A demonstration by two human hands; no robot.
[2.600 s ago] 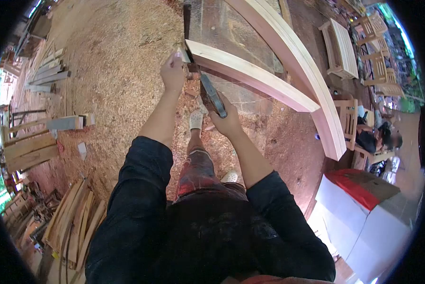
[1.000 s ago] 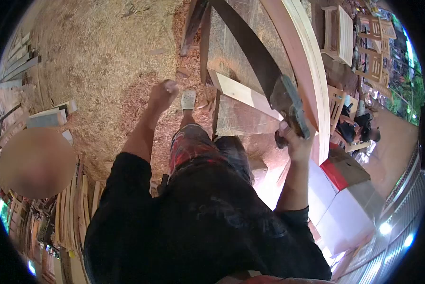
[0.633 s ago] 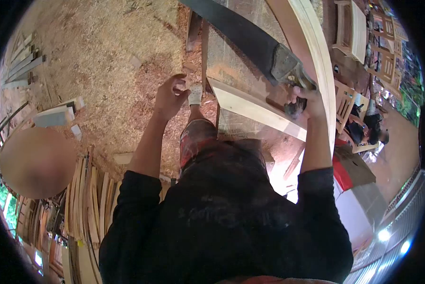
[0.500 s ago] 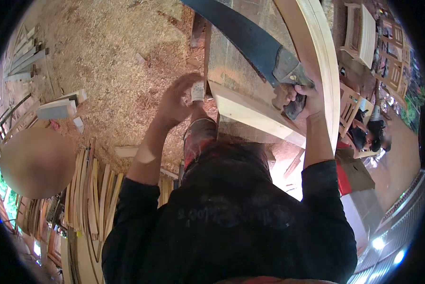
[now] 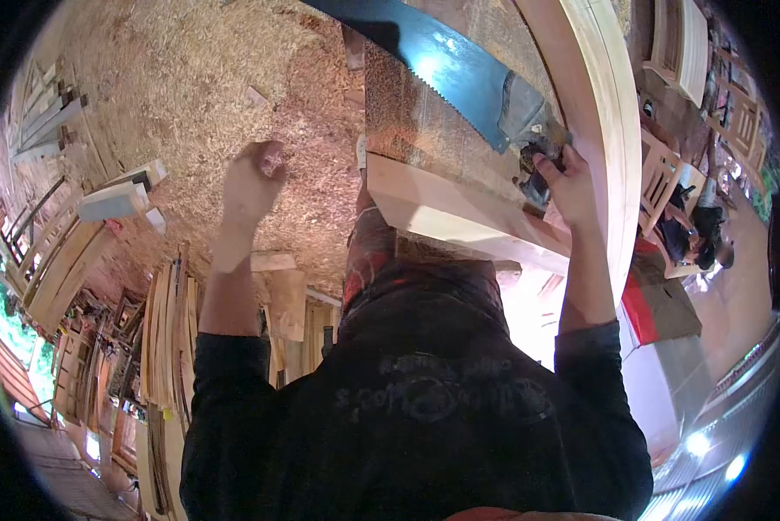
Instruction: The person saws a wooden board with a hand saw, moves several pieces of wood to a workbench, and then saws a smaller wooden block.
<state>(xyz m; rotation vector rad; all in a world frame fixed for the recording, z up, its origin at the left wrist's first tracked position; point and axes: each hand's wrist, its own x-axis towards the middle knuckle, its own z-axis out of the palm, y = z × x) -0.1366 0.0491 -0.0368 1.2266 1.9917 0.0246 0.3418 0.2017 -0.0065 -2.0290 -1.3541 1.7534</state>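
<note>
A handsaw [image 5: 446,61] lies over the wooden bench top [image 5: 407,108], its toothed edge toward the lower left and its blade catching bright light. My right hand [image 5: 571,187] is at the saw's dark handle [image 5: 533,169], thumb and forefinger apart, thumb tip right against the grip. Beside that hand stands a long, curved pale timber piece [image 5: 611,130]. A straight light-coloured board [image 5: 459,204] runs along the bench's near edge. My left hand [image 5: 255,178] hangs over the sawdust-covered floor, fingers loosely bent, nothing in it.
Sawdust [image 5: 173,87] covers the ground at the left. Cut blocks [image 5: 116,201] and long strips of wood [image 5: 168,334] lie at the left. On the right are slatted wooden furniture parts [image 5: 664,178], a red-and-brown box [image 5: 659,300] and a person [image 5: 690,230] low down.
My left hand has moved left, away from the bench. The saw blade has tipped and now shines. My right hand has loosened from around the handle and shifted slightly right.
</note>
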